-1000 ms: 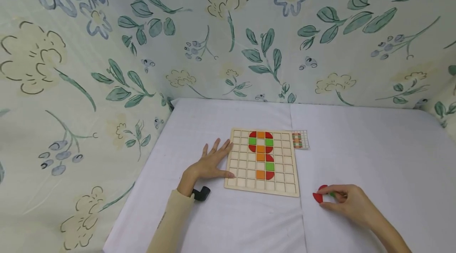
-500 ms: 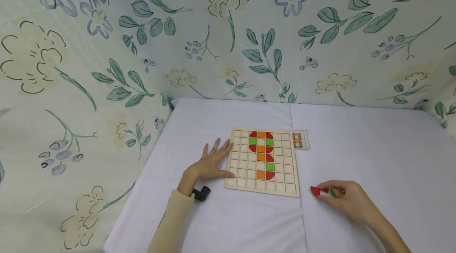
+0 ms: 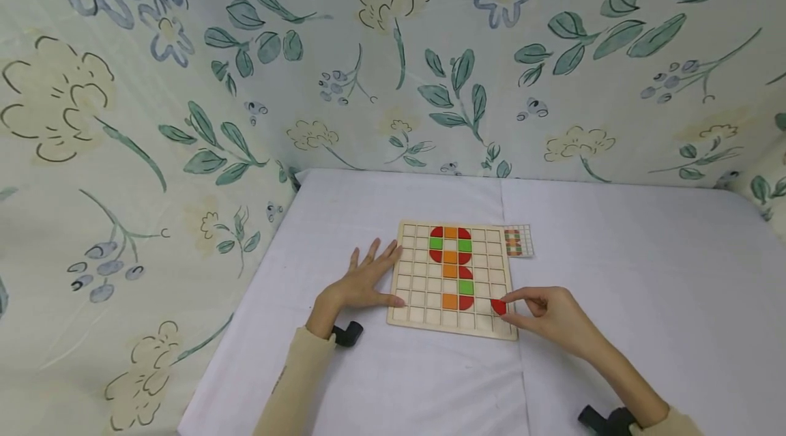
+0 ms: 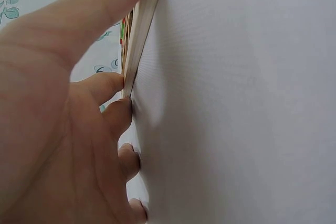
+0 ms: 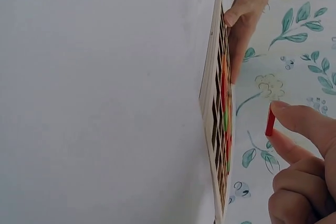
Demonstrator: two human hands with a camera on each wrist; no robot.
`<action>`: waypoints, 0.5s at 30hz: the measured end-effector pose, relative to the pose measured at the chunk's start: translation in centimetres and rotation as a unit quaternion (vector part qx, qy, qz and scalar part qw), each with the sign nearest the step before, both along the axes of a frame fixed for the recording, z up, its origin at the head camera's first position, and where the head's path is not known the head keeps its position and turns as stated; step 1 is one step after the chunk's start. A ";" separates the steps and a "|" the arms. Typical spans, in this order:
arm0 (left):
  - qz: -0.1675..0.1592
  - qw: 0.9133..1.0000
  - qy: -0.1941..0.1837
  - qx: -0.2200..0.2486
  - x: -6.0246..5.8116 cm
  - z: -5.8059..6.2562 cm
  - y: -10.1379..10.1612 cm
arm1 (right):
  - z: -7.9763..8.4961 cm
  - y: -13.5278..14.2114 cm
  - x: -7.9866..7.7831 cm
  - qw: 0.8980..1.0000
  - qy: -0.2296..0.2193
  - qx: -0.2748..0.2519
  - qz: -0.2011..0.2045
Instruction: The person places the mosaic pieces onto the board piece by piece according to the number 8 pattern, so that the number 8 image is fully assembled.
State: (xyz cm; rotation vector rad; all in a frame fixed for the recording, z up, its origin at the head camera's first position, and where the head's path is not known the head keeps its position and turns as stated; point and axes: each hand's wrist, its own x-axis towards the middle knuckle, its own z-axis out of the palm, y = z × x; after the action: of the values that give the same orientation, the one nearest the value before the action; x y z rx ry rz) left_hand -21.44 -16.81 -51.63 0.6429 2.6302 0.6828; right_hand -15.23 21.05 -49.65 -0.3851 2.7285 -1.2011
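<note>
A wooden grid board (image 3: 413,298) lies on the white cloth, with red, orange and green tiles set in its middle columns. My left hand (image 3: 359,286), fingers spread, rests along the board's left edge; the left wrist view shows its thumb (image 4: 105,3) on the rim. Over the lower right cells, my right hand (image 3: 552,313) pinches a red tile (image 3: 498,307) with one rounded side between thumb and forefinger. The right wrist view shows this red tile (image 5: 270,120) edge-on and the other fingers (image 5: 294,182) curled. What those curled fingers may cover is hidden.
A small printed pattern card (image 3: 524,243) lies at the board's upper right, partly against its edge. Black wrist devices show near the left wrist (image 3: 348,334) and the right wrist (image 3: 608,420). Floral cloth (image 3: 393,115) hangs behind the table.
My right hand has moved left and up from the cloth to the board, carrying the red tile. The green and second red pieces seen at its fingers are out of sight. My left hand stays put.
</note>
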 end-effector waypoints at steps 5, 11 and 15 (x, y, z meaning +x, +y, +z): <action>0.001 1.000 0.001 -0.002 0.0 -0.1 0.1 | -0.1 -2.1 -1.0 0.999 0.021 -0.020 0.026; 0.000 1.000 -0.002 -0.005 -0.1 -0.1 0.0 | -0.4 -4.5 -1.9 0.998 0.017 -0.025 0.051; 0.003 1.000 -0.005 -0.005 -0.1 -0.1 0.0 | -0.7 -6.1 -2.3 0.998 0.016 -0.015 0.056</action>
State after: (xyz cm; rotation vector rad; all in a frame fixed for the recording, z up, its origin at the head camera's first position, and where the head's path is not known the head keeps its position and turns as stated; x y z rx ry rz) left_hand -21.51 -16.82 -51.73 0.6275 2.6263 0.6725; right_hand -17.51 14.90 -50.32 -0.5585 2.6780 -1.2179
